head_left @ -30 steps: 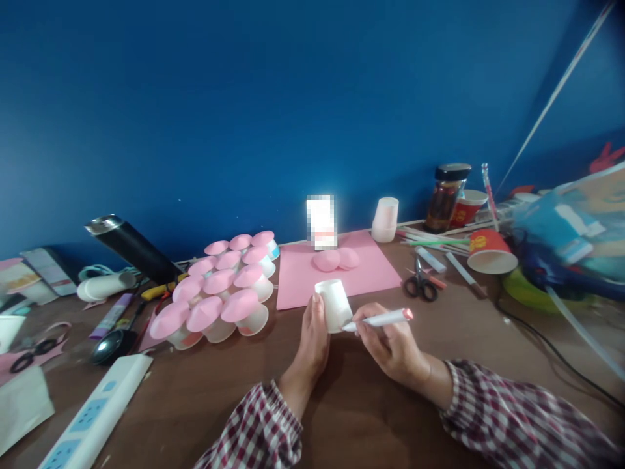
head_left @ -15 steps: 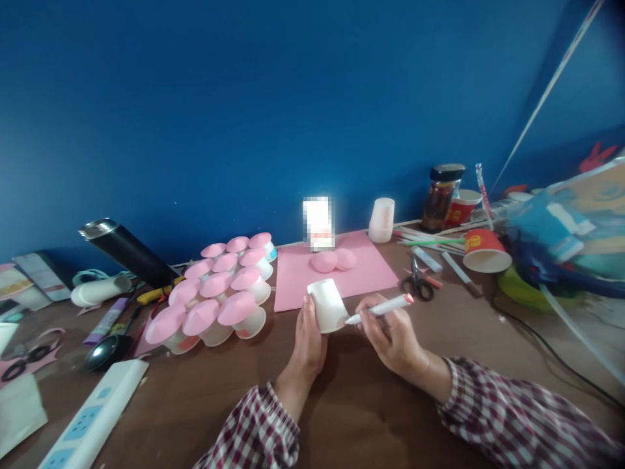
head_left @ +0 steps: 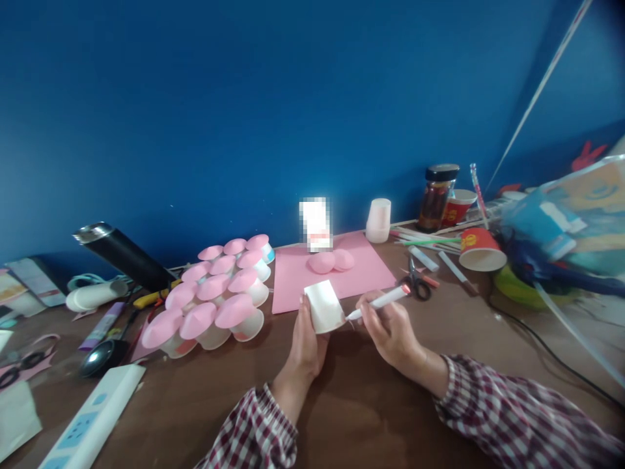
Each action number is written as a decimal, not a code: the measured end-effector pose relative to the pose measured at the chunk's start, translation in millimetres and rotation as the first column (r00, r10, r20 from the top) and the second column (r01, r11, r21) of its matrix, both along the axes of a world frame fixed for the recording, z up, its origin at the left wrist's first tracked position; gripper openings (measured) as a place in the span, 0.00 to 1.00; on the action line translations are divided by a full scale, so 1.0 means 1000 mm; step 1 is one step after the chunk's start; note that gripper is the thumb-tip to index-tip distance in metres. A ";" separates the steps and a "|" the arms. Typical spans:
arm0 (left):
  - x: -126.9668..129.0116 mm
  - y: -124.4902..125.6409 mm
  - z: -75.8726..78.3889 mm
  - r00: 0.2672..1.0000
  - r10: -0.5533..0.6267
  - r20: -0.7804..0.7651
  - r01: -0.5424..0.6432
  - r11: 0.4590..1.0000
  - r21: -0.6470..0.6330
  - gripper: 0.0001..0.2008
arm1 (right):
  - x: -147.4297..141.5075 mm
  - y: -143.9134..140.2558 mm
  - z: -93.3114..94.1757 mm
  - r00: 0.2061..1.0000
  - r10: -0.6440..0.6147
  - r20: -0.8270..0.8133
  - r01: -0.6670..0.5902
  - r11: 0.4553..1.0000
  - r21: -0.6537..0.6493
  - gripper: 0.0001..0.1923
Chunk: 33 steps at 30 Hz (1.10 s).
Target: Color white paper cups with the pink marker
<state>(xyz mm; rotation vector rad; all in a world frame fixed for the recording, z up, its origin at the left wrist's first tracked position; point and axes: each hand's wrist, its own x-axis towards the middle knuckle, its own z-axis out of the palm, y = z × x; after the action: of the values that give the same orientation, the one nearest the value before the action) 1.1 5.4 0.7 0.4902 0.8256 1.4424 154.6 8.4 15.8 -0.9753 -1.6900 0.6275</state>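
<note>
plaid-sleeved arms reach over a brown, smooth-topped desk, where the left hand curls its fingers around a small white paper cup, held tilted on its side just above the desk, base turned away from the camera. the right hand pinches a slim white marker with a pink cap end, its tip touching the cup's lower right edge. to the left lies a long white power strip with pale blue sockets, near a glossy dark rounded object. beside the cup stands a tight cluster of upturned white cups topped with pink paper cones. beyond the cup a flat pink paper sheet carries two pink paper rounds. black-handled scissors lie just right of the sheet. farther right a red paper cup rests on its side, printed with a yellow mark too small to read. at the rear, against the blue wall, stand a stack of plain white cups, a dark-lidded glass jar and a black cylindrical flask lying tilted. no writing is legible anywhere.
</note>
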 end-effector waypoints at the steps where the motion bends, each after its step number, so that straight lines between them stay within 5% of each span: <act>1: 0.000 0.000 0.002 1.000 -0.008 0.009 0.008 1.000 0.001 0.26 | -0.001 0.000 0.000 1.000 -0.004 -0.031 0.004 1.000 -0.012 0.10; 5: 0.001 0.000 0.005 0.998 -0.041 0.041 0.042 0.999 -0.025 0.25 | -0.003 -0.004 0.002 0.991 -0.019 -0.129 0.019 1.000 -0.004 0.11; 14: 0.003 0.000 0.010 0.996 -0.065 0.058 0.067 0.997 -0.027 0.18 | -0.002 -0.010 0.013 0.996 0.056 0.071 -0.074 0.957 0.279 0.06; 33: 0.002 0.000 0.007 0.993 -0.069 0.091 0.071 0.997 -0.020 0.23 | -0.002 -0.008 0.008 0.995 0.021 0.100 -0.040 0.981 0.189 0.05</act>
<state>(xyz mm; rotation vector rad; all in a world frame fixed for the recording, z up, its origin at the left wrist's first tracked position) 2.8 5.5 7.2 0.4295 0.7456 1.3788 152.7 0.6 23.3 -0.8556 -1.8181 0.4333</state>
